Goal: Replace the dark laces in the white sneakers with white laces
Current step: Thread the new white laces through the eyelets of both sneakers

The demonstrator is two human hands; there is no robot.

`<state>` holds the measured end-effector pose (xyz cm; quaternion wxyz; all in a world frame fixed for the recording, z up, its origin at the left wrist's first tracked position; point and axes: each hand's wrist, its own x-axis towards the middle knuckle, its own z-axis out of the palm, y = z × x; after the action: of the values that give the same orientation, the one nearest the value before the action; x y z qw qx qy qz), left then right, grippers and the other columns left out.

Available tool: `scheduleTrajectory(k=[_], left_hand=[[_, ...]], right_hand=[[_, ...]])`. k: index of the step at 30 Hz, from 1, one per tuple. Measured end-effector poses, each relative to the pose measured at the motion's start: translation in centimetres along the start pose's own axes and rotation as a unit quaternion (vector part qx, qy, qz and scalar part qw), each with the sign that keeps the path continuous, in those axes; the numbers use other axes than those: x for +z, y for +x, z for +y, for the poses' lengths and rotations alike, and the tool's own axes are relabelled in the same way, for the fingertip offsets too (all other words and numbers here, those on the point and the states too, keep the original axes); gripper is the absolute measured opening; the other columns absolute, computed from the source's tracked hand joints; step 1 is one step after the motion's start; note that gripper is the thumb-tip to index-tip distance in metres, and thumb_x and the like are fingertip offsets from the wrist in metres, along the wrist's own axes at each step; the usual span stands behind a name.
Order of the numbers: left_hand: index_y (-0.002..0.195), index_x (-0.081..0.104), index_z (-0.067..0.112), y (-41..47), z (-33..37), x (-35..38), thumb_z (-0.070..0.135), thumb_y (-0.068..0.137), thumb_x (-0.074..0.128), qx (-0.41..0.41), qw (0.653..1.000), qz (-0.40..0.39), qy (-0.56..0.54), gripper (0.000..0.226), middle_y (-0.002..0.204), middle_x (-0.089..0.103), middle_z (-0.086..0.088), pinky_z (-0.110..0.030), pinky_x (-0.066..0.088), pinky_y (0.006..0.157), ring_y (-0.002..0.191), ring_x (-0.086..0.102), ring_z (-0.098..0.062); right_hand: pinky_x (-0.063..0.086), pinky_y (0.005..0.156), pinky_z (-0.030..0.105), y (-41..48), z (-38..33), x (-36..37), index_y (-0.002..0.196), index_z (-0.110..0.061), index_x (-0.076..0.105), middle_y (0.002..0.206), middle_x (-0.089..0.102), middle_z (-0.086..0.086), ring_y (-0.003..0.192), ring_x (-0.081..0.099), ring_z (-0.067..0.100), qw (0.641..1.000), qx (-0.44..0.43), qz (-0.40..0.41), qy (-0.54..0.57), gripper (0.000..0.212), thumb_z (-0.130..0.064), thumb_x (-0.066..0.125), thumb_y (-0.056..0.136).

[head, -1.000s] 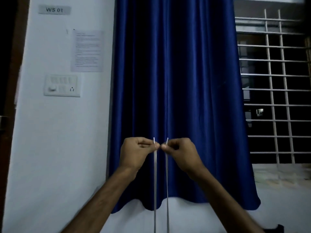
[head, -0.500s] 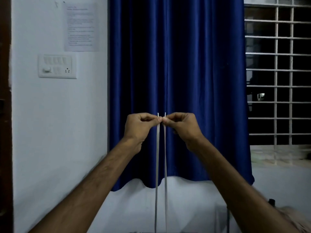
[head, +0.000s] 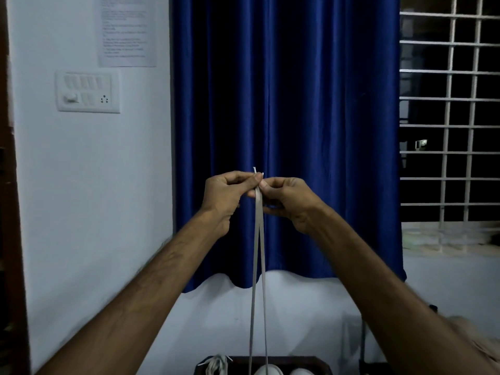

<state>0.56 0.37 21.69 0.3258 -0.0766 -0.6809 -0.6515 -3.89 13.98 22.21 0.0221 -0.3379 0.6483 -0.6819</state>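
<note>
A loose bundle of pale lace [head: 216, 364] lies at the left of the dark table [head: 313, 361]. The left hand [head: 226, 197] and right hand [head: 288, 200] are raised and meet, and both pinch the tips of a flat white shoelace [head: 258, 239]. Its two strands drop to one white round-toed sneaker [head: 267, 371], beside a second white sneaker [head: 299, 372]. The ends are probably being evened. Most of the lacing seems left to do, though the eyelets are hidden.

1 head-worn wide-angle view, facing forward, blue curtain [head: 324, 104] close ahead
</note>
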Motion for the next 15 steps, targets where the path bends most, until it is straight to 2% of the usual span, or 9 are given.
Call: scheduleTrajectory(k=[3, 5, 8, 10, 11, 13, 15], left_hand=[[0.094, 0.076, 0.023, -0.2, -0.5, 0.0, 0.037, 0.076, 0.078, -0.023, 1.0, 0.002, -0.017, 0.022, 0.081, 0.072, 0.005, -0.022, 0.045, 0.063, 0.085, 0.063, -0.01], [0.099, 0.075, 0.024, -0.4, -1.1, 0.0, 0.044, 0.079, 0.074, -0.023, 1.0, -0.006, -0.013, 0.028, 0.086, 0.073, 0.007, -0.026, 0.05, 0.067, 0.089, 0.064, -0.011], [0.112, 0.07, 0.019, -1.4, -2.1, -0.2, 0.06, 0.088, 0.052, -0.093, 0.989, -0.109, -0.023, 0.05, 0.102, 0.074, -0.001, -0.035, 0.059, 0.081, 0.095, 0.071, -0.02], [0.115, 0.068, 0.017, -2.6, -3.6, -0.3, 0.052, 0.096, 0.044, -0.109, 0.98, -0.169, -0.014, 0.046, 0.106, 0.074, -0.003, -0.037, 0.059, 0.084, 0.094, 0.072, -0.023], [0.113, 0.068, 0.017, -3.2, -4.5, -0.3, 0.043, 0.099, 0.046, -0.098, 0.98, -0.17, -0.003, 0.037, 0.102, 0.075, -0.004, -0.037, 0.059, 0.083, 0.09, 0.072, -0.023], [0.106, 0.071, 0.014, -4.0, -5.9, -0.3, 0.031, 0.099, 0.052, -0.084, 0.987, -0.138, -0.012, 0.026, 0.091, 0.076, -0.004, -0.034, 0.06, 0.076, 0.076, 0.071, -0.02], [0.103, 0.071, 0.012, -4.0, -5.9, -0.1, 0.027, 0.097, 0.055, -0.073, 0.991, -0.104, -0.042, 0.023, 0.087, 0.075, -0.005, -0.033, 0.06, 0.07, 0.067, 0.068, -0.017]], right_hand=[[0.056, 0.072, 0.025, 0.2, 0.5, -0.2, 0.087, -0.012, 0.071, 0.086, 0.073, 0.003, 0.08, 0.067, 0.008, 1.0, -0.011, 0.008, -0.02, 0.013, -0.019, 0.062, 0.094], [0.057, 0.08, 0.03, 0.2, 0.7, -0.2, 0.086, -0.013, 0.071, 0.083, 0.072, 0.001, 0.081, 0.067, 0.011, 1.0, -0.012, 0.002, -0.007, 0.014, -0.019, 0.061, 0.094], [0.058, 0.08, 0.03, -0.1, 0.4, 0.1, 0.088, -0.01, 0.069, 0.079, 0.071, 0.001, 0.077, 0.067, 0.014, 0.999, -0.009, 0.015, 0.027, 0.015, -0.019, 0.059, 0.095], [0.059, 0.073, 0.029, -0.5, 0.3, 0.1, 0.092, -0.006, 0.068, 0.08, 0.07, 0.003, 0.073, 0.066, 0.014, 0.999, -0.013, 0.05, 0.011, 0.014, -0.018, 0.06, 0.095], [0.058, 0.069, 0.026, -0.7, 0.3, 0.0, 0.093, -0.005, 0.068, 0.08, 0.071, 0.003, 0.071, 0.066, 0.012, 0.997, -0.024, 0.066, -0.019, 0.014, -0.017, 0.061, 0.094], [0.055, 0.064, 0.022, -0.8, 0.2, -0.2, 0.091, -0.007, 0.069, 0.081, 0.073, 0.003, 0.07, 0.066, 0.009, 0.992, -0.052, 0.078, -0.087, 0.012, -0.017, 0.064, 0.092], [0.056, 0.063, 0.02, -0.6, 0.2, -0.2, 0.086, -0.009, 0.07, 0.083, 0.073, 0.005, 0.071, 0.067, 0.01, 0.986, -0.071, 0.089, -0.124, 0.011, -0.017, 0.065, 0.091]])
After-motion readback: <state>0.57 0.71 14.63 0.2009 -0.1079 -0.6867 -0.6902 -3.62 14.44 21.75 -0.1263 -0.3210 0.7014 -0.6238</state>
